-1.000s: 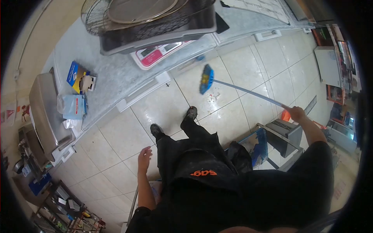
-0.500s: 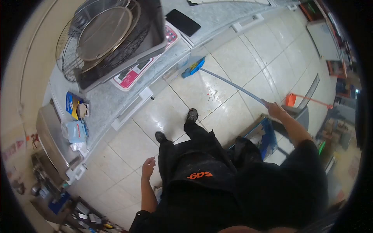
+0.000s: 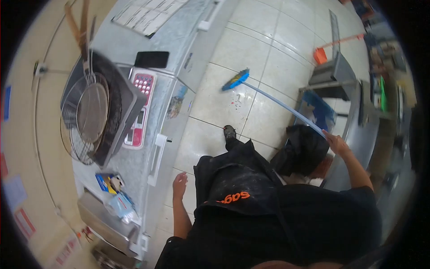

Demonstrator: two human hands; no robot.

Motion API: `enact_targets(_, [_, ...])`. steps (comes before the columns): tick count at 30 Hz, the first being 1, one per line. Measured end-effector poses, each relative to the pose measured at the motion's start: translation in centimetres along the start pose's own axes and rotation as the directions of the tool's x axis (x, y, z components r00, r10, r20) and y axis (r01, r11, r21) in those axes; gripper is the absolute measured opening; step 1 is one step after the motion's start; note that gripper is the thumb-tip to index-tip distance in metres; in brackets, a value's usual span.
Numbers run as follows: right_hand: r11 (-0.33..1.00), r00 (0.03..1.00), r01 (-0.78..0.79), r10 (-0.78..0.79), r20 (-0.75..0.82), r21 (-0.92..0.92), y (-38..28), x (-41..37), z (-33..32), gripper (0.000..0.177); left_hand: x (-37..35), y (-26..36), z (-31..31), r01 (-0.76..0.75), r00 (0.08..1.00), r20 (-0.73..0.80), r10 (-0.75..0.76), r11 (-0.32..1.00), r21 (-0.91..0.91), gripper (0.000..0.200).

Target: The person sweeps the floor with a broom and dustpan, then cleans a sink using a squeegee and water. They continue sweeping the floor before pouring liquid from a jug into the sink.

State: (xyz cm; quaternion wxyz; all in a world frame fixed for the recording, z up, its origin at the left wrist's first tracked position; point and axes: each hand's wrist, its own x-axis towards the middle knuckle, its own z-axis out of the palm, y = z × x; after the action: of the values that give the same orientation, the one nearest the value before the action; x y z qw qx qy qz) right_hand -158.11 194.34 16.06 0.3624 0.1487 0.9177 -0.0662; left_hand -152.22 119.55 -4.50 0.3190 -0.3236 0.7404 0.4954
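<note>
My right hand [image 3: 337, 143] is closed round the upper end of a blue-grey broom handle [image 3: 286, 106]. The handle slants down to a blue broom head [image 3: 236, 80] with bristles, resting on the tiled floor. Small reddish crumbs [image 3: 235, 104] lie on the tiles near the head. My left hand [image 3: 180, 184] hangs beside the black apron [image 3: 237, 179], holding nothing, its fingers loosely apart. One dark shoe [image 3: 230, 131] shows below the apron.
At left, a counter [image 3: 127, 40] bears a black phone [image 3: 152, 59], a pink-and-white scale [image 3: 144, 85] and a grey bin [image 3: 130, 105] with strainers. A black bag [image 3: 300, 150] and metal table [image 3: 354, 134] stand at right, with an orange dustpan [image 3: 320, 56] beyond.
The view has turned, so the counter now stands more upright at left. The broom head has shifted away from the counter's edge. My right hand still grips the handle.
</note>
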Motion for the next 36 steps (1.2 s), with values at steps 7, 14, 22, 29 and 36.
enact_targets(7, [0.855, 0.990, -0.107, 0.140, -0.027, 0.507, -9.8, -19.6, 25.2, 0.057, 3.5, 12.7, -0.6, -0.480, 0.866, 0.310, 0.392, 0.825, 0.297, 0.027])
enact_targets(14, [0.601, 0.941, -0.289, 0.321, 0.107, 0.745, -32.6, -37.9, 43.0, 0.064, 3.5, 21.7, -5.1, -0.902, 0.329, 0.401, 0.855, 0.159, 0.401, 0.019])
enact_targets(22, [0.401, 0.759, -0.644, 0.439, 0.481, 0.651, -47.5, -45.2, 59.1, 0.057, 8.1, 22.3, -6.5, -0.834, 0.148, 0.720, 0.678, -0.305, 0.459, 0.017])
enact_targets(29, [0.417, 0.747, -0.664, 0.416, 0.519, 0.621, -50.0, -42.3, 63.5, 0.064, 9.0, 20.2, -5.6, -0.716, 0.170, 0.797, 0.580, -0.482, 0.504, 0.025])
enact_targets(36, [0.433, 0.850, -0.496, 0.421, 0.318, 0.753, -46.2, -24.7, 61.1, 0.066, 9.4, 19.6, -5.9, -0.713, 0.173, 0.788, 0.591, -0.477, 0.514, 0.030])
